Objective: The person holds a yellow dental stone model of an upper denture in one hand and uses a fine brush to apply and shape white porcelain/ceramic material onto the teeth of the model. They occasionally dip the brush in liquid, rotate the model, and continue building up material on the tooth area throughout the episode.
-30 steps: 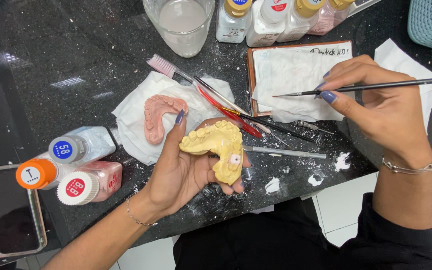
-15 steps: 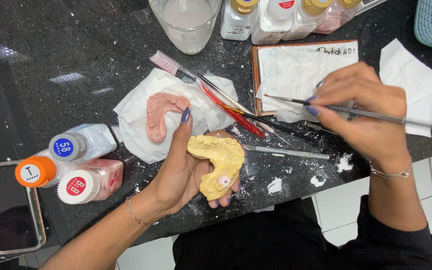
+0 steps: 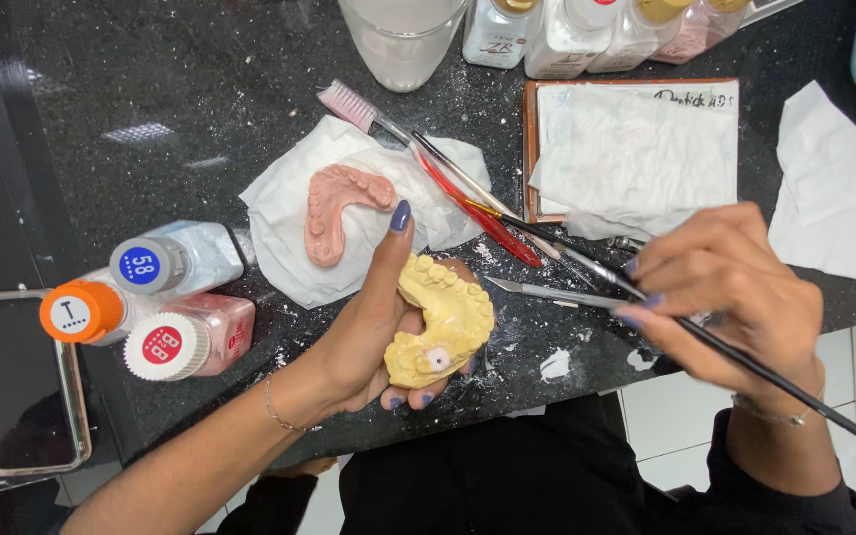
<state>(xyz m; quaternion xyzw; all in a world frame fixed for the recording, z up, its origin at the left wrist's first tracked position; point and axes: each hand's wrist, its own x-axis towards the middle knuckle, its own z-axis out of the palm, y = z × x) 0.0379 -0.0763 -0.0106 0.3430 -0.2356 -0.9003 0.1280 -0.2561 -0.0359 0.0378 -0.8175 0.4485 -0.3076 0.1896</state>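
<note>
My left hand [image 3: 374, 332] grips a yellow plaster jaw cast [image 3: 440, 319] above the near edge of the black counter, thumb pointing up. My right hand [image 3: 730, 292] holds a thin black-handled brush [image 3: 785, 381], its tip pointing left toward the tools beside the cast. A pink denture base [image 3: 337, 208] lies on a crumpled white tissue [image 3: 284, 223] just beyond my left thumb.
A pink toothbrush [image 3: 349, 104], red and dark tools [image 3: 482, 213] lie mid-counter. Three capped bottles [image 3: 156, 297] and a phone [image 3: 17, 381] sit left. A tissue-covered tray [image 3: 636, 149], loose tissue [image 3: 829, 193], a glass [image 3: 403, 35] and bottles [image 3: 587, 30] stand behind.
My right hand has swung the brush down and left, from over the tray toward the cast. My left hand has shifted slightly with the cast.
</note>
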